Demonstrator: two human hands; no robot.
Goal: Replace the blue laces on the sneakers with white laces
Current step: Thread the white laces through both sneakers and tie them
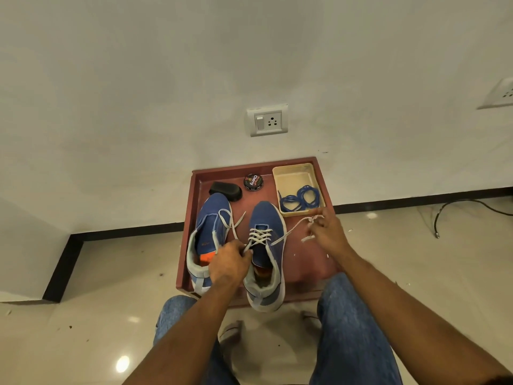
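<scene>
Two blue sneakers stand on a red-brown tray point(191, 218). The right sneaker point(268, 218) carries a white lace point(259, 236) crossed through its eyelets. My left hand point(229, 263) pinches one end of that lace at the top eyelets. Off to the right, my right hand point(326, 232) grips the other end, pulled out taut and bunched in the fingers. The left sneaker point(212, 215) has a white lace point(227, 220) lying loose over it. Blue laces point(301, 197) lie coiled in a cream tray point(294, 169).
A black shoe brush point(226, 190) and a round tin of shoe polish point(253, 182) sit at the back of the red-brown tray. The tray rests on a tiled floor against a white wall with a socket point(268, 120). A black cable point(455, 208) lies right. My knees are below.
</scene>
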